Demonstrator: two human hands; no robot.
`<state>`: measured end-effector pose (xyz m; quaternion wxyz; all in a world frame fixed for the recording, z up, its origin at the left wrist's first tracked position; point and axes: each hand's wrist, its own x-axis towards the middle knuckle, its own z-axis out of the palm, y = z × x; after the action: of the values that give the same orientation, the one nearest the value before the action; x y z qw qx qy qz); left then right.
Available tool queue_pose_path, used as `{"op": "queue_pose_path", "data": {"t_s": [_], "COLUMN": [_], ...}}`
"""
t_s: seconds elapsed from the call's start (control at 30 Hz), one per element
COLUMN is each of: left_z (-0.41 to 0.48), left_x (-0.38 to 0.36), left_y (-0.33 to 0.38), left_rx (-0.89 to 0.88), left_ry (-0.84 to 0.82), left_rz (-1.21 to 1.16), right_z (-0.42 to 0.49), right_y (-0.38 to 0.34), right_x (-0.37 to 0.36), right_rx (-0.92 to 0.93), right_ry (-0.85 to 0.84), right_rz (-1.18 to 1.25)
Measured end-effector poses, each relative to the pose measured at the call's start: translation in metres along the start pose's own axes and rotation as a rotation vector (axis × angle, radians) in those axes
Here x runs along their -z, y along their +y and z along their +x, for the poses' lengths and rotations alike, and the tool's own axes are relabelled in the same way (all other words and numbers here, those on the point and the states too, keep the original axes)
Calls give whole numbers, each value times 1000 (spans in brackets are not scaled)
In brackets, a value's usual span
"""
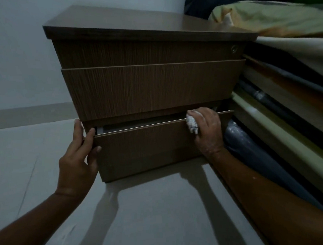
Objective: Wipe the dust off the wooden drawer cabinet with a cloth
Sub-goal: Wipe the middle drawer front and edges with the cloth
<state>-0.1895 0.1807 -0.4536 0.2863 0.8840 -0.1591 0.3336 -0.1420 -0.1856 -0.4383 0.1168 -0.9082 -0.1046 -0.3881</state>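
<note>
Low in the frame, right hand (206,130) clamps the cloth (192,123) on the open drawer (148,144), left hand (77,156) pinching its corner.

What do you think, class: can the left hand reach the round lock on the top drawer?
Probably yes: the left hand need only release the bottom drawer; the cabinet front up to the lock is bare.
</note>
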Motion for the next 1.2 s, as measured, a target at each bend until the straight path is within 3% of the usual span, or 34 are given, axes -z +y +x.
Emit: {"op": "queue_pose_path", "data": {"t_s": [0.17, 0.27, 0.37, 0.43, 0.53, 0.63, 0.97, 1.1, 1.2], "left_z": [0, 0, -6, -11, -12, -6, 12, 16, 10], "left_x": [4, 6, 6, 3, 2, 2, -20, -19, -16], "left_y": [-7, -9, -2, 5, 9, 4, -6, -14, -28], "left_rx": [-48, -30, 31, 75, 113, 111, 305, 218, 72], "left_ry": [12, -23, -8, 9, 43, 59, 57, 4, -139], "left_rz": [-18, -25, -95, -159, -216, -206, -196, -173, -114], "right_z": [-4, 0, 11, 13, 10, 12, 13, 4, -4], "right_y": [35, 48, 45, 40, 29, 15, -47, -88, -123], "right_x": [20, 27, 34, 38, 36, 32, 3, -15, -37], "right_rx": [-146, -346, -725, -843, -735, -654, -374, -194, -30], "right_ry": [-35, -52, 142, 297, 485, 557, 530, 491, 419], "right_rz": [-99, -133, 3, 114, 195, 278, 476, 564, 570]}}
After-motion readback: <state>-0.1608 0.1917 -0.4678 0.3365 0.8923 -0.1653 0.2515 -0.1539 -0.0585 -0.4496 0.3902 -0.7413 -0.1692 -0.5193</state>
